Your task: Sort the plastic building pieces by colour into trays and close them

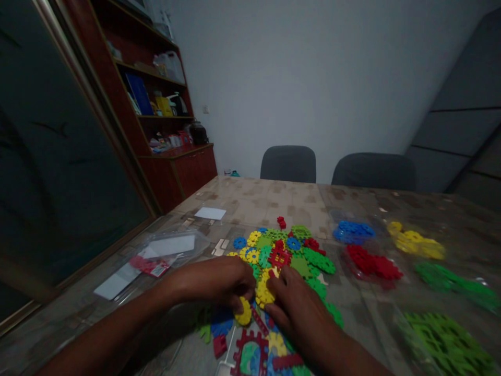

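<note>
My left hand [229, 282] is closed at the near side of a heap of plastic building pieces, with a round yellow toothed piece [243, 312] between its fingers. To its right, my right hand [295, 300] grips another yellow toothed piece [266, 290]; whether that is one piece or a few together I cannot tell. Around both hands lie loose pieces: a red square window-like piece [279, 255], a green oval piece [319, 260], a red toothed frame [250, 352] and a small red block [219, 345].
Clear containers along the right hold blue pieces [354, 231], yellow pieces [417, 243], red pieces [373, 262], green pieces [456, 282] and light green pieces [450, 339]. Clear packaging with white cards [172, 245] lies left. Two grey chairs [288, 163] stand behind the table.
</note>
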Action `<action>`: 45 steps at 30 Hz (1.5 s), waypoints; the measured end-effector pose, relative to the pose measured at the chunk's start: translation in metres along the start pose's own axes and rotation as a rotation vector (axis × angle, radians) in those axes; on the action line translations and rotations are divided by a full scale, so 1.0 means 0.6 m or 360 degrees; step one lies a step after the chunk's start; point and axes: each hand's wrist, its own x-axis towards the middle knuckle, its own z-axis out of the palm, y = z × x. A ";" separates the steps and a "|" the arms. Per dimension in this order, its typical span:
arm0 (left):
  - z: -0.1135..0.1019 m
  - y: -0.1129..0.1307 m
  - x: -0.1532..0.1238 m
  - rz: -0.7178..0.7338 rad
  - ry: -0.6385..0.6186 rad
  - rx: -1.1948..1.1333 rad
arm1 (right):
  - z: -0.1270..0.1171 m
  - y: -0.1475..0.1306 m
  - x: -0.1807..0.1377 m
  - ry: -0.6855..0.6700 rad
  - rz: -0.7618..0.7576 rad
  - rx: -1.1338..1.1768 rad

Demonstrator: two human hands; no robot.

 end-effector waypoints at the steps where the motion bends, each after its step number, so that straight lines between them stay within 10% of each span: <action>1: -0.003 -0.001 -0.001 -0.0009 0.0026 -0.0012 | -0.003 0.001 0.001 0.0031 -0.0002 0.0008; 15: 0.038 0.016 0.047 -0.0057 0.0448 -0.0174 | -0.029 0.045 0.003 -0.0049 0.0025 0.0696; 28: 0.016 0.004 0.035 -0.0175 0.0474 -0.0032 | -0.002 0.016 -0.003 0.0035 0.0323 0.0406; 38: 0.017 0.004 0.027 -0.0030 0.0268 0.0021 | -0.054 0.018 -0.008 0.0252 0.0115 0.0400; 45: 0.029 0.003 0.028 -0.0030 0.0206 -0.0043 | -0.162 0.048 -0.025 0.0389 0.0143 0.0126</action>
